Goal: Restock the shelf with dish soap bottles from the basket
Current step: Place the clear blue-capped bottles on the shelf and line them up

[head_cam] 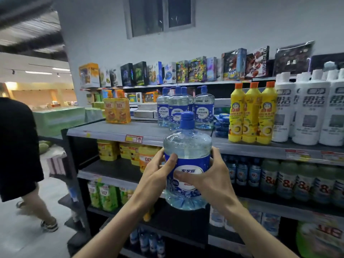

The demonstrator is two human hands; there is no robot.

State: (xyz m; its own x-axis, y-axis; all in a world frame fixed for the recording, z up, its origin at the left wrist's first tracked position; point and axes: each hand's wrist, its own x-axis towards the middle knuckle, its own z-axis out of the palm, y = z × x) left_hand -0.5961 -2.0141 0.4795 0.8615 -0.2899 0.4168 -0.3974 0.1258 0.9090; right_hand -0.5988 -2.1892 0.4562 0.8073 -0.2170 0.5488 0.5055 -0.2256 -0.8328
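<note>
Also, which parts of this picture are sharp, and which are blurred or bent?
Head view: held bottle, left hand and right hand fairly sharp; ceiling at upper left streaked by motion blur; white bottles at right edge soft; wide lens bows the shelf.

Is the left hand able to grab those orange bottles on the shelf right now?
Probably not yet. The left hand grips the blue-capped bottle together with the right hand. The orange bottles stand unblocked on the bare shelf, though.
</note>
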